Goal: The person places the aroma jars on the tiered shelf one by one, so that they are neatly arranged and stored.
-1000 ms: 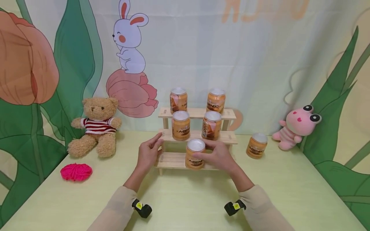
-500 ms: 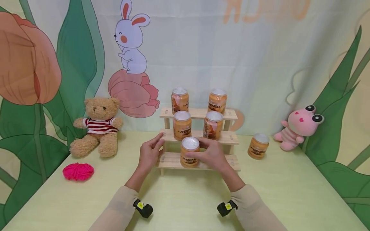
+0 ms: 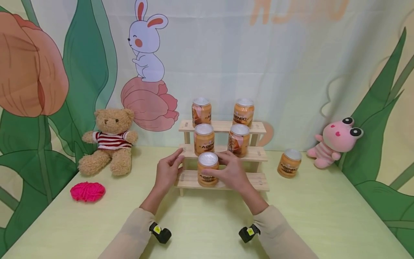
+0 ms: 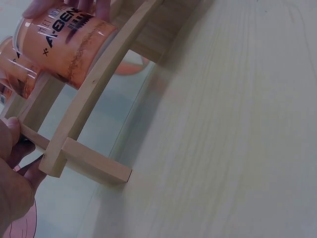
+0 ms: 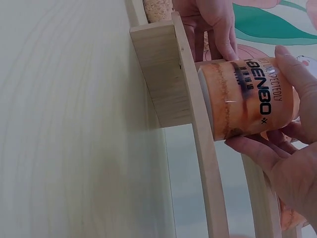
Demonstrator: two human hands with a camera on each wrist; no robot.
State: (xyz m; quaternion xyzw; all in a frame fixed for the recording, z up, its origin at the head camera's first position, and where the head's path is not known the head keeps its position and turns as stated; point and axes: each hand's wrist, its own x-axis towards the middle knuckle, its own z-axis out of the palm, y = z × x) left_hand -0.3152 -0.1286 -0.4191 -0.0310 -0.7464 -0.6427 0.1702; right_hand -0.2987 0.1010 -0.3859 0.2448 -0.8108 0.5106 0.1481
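Observation:
My right hand grips an orange can with a silver lid, thumb across its front and fingers behind. The can stands upright over the lowest step of a three-tier wooden stand, left of the step's middle. In the right wrist view the can's base is right at the plank of that step. At the stand's left end, my left hand holds the wooden frame, thumb and fingers about its side. Two matching cans stand on the middle step, a left can and a right can.
On the top step are two more cans, left and right. Another can stands on the table right of the stand, near a pink frog plush. A teddy bear and pink yarn lie left.
My right hand has shifted the can leftward along the lowest step, from right of its middle to left of it. The left hand keeps its place at the stand.

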